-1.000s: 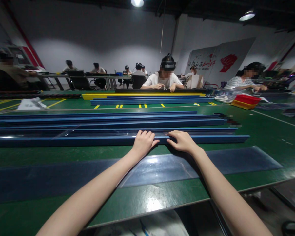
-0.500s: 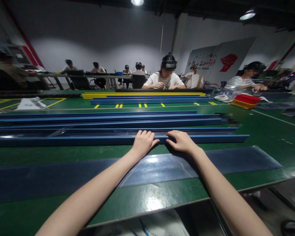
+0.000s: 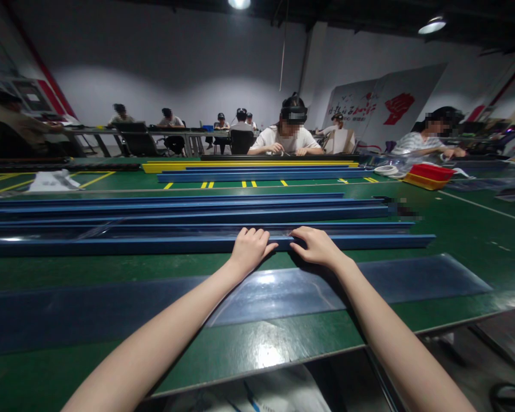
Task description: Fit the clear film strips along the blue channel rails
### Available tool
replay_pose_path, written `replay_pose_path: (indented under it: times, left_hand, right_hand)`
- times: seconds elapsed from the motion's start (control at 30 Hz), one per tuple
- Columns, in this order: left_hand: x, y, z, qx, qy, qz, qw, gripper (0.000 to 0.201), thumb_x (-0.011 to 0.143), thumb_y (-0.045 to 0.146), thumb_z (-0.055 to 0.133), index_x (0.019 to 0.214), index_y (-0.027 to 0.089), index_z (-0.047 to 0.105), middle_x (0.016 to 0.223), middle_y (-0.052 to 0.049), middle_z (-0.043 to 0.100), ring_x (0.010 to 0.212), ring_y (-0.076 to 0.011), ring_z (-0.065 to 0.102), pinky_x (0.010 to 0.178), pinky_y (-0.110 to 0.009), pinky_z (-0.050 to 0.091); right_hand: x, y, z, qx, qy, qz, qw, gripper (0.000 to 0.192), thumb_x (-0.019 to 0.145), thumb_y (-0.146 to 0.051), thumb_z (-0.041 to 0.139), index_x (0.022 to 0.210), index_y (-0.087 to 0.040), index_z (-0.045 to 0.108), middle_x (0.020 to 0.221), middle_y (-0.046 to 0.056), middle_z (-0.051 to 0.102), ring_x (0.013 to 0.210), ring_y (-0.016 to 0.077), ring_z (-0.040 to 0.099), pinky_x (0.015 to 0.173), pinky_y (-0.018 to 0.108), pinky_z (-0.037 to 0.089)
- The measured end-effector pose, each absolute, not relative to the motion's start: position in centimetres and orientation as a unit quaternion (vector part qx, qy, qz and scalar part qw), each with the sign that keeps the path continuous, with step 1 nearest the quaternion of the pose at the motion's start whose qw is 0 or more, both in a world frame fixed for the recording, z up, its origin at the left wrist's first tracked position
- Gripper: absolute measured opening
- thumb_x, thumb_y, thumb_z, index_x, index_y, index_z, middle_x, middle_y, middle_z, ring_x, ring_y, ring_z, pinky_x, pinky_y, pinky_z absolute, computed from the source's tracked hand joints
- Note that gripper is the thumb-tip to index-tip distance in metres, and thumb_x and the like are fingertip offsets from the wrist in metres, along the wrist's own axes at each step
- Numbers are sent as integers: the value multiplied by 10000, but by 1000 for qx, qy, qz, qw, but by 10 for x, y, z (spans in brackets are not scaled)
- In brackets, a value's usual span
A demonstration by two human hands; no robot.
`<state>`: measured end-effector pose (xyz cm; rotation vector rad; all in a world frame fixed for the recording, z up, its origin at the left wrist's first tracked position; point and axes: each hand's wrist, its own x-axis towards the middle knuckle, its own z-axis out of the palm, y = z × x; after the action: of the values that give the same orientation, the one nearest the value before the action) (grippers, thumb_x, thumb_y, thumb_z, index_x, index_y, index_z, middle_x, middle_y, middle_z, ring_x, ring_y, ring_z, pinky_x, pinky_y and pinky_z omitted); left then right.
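A long blue channel (image 3: pixel 111 246) with raised side walls lies lengthwise across the table in front of me. My left hand (image 3: pixel 249 249) grips its near wall, fingers hooked over the top edge and thumb on the side facing me. A short gap to the right, my right hand (image 3: pixel 316 245) holds the same wall in a like way; its fingertips are partly hidden inside the channel. Clear film or plastic shows along the channel's floor. Beneath my forearms, a long flat strip of clear plastic sheet (image 3: pixel 278 294) rests on the green table (image 3: pixel 249 343).
More blue channels (image 3: pixel 257 216) lie just beyond. Farther back are a yellow channel (image 3: pixel 249 166), a red and yellow bin (image 3: pixel 429 176), a white coil (image 3: pixel 386 171) and white paper (image 3: pixel 54 180). A co-worker (image 3: pixel 285 137) sits opposite; several others sit around.
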<state>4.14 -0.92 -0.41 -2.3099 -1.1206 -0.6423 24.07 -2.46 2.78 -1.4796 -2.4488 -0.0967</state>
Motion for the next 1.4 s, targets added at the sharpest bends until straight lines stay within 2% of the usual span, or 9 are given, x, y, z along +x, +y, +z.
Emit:
replay_pose_path:
  times: [0.9, 1.4]
  left_hand:
    - [41, -9, -5, -846, -415, -234, 239, 330, 845, 452, 449, 758, 156, 566, 695, -58, 618, 678, -194, 535, 625, -314, 284]
    - [41, -9, -5, -843, -417, -235, 245, 327, 841, 456, 456, 748, 162, 563, 693, -59, 625, 675, -191, 539, 624, -312, 287]
  right_hand:
    - [242, -24, 26, -506, -850, -18, 147, 340, 792, -292, 472, 1098, -190, 578, 1103, 81, 601, 1018, 193, 539, 835, 286, 404]
    - [242, -24, 27, -493, -857, -21, 147, 308, 800, -282, 468, 1067, -197, 598, 1095, 80, 606, 1023, 192, 539, 833, 287, 414]
